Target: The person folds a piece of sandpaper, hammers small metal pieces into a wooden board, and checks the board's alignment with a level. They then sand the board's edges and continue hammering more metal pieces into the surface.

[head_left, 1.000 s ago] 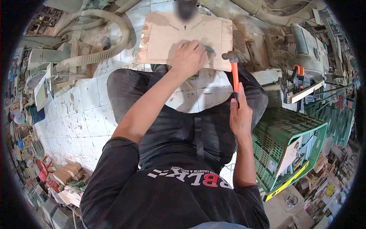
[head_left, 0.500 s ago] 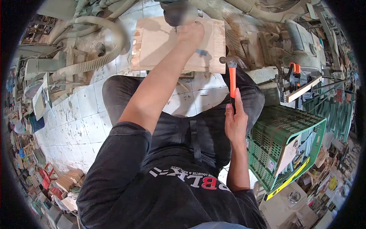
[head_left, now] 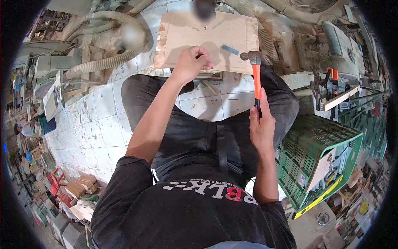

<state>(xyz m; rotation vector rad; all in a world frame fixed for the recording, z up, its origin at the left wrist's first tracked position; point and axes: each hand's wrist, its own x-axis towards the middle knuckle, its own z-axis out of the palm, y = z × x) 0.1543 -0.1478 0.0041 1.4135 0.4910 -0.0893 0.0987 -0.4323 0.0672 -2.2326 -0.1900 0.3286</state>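
Observation:
My right hand is wrapped round the black grip of a hammer with an orange shaft, its metal head up beside the board's right edge. Over the near edge of a wooden board, my left hand has its fingers curled together; what they hold, if anything, is too small to make out. A small blue-grey strip lies on the board, right of my left hand. A tiny dark piece is near the board's far edge.
A green plastic crate with a yellow level stands to the right. Beyond it are an orange-handled clamp and a wooden strip. Ribbed hoses lie at the left; a dark blurred object is at the top.
My left hand has drawn back from the board's far part to its near edge, uncovering the blue-grey strip. The view has shifted slightly; my right hand still grips the hammer.

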